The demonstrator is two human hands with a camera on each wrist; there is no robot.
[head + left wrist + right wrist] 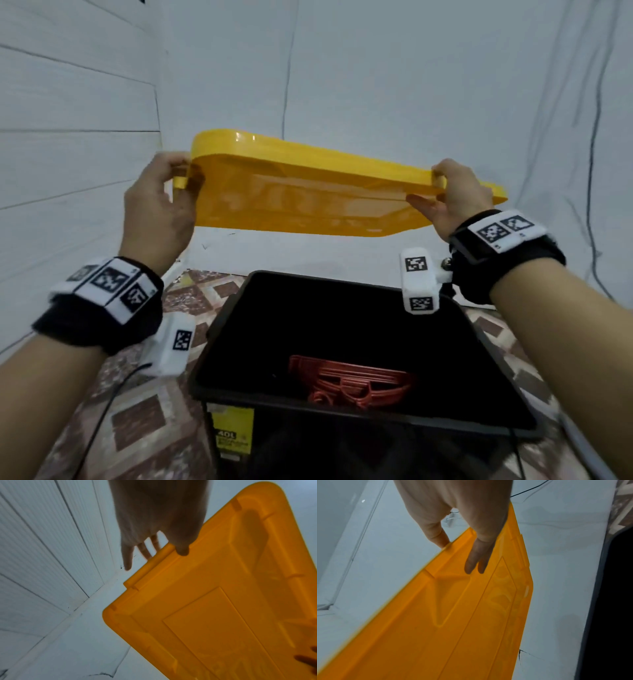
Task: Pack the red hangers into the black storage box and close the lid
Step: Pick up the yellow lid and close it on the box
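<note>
A yellow lid [308,198] hangs in the air above and behind the open black storage box [226,342]. My left hand [164,198] grips the lid's left end by its tab. My right hand [448,195] grips the right end, thumb on top and fingers underneath. A stack of red hangers [349,380] lies inside the box, near its front. In the left wrist view the left hand [159,538] grips the tab of the lid [214,608]. In the right wrist view the right hand [464,534] has its fingers flat against the underside of the lid [453,622].
The box stands on a patterned tile floor [137,421] and carries a yellow label [233,431] on its front. White sheeting [376,85] covers the wall behind, and white panels [68,120] line the left. A black cable [99,418] runs along the floor at left.
</note>
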